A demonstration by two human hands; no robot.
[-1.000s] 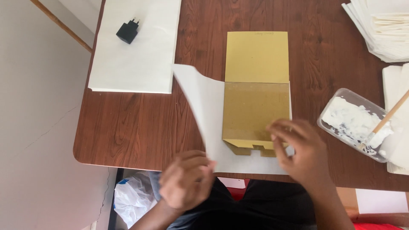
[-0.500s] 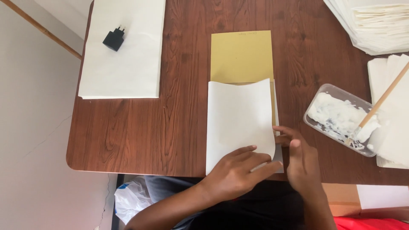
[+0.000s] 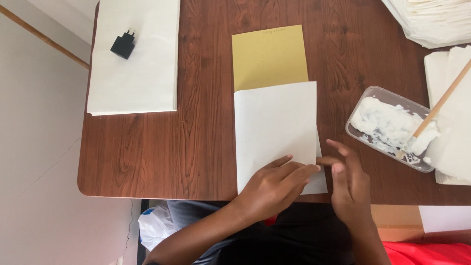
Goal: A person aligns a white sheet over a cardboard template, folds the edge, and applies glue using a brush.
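Left hand [image 3: 274, 184] flat, fingers spread, pressing white sheet [image 3: 275, 130] near table [image 3: 196, 147] front edge; right hand [image 3: 349, 184] open, fingertips at sheet's right corner; yellow card [image 3: 269, 56] under sheet, poking out beyond; paste tub [image 3: 392, 126] right

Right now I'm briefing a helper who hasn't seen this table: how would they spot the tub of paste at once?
Start at the brown wooden table and go to its right side, past the folded white sheet under both hands. There sits a clear plastic tub beside stacked white paper. It alone holds white paste, with a wooden-handled brush leaning in it.
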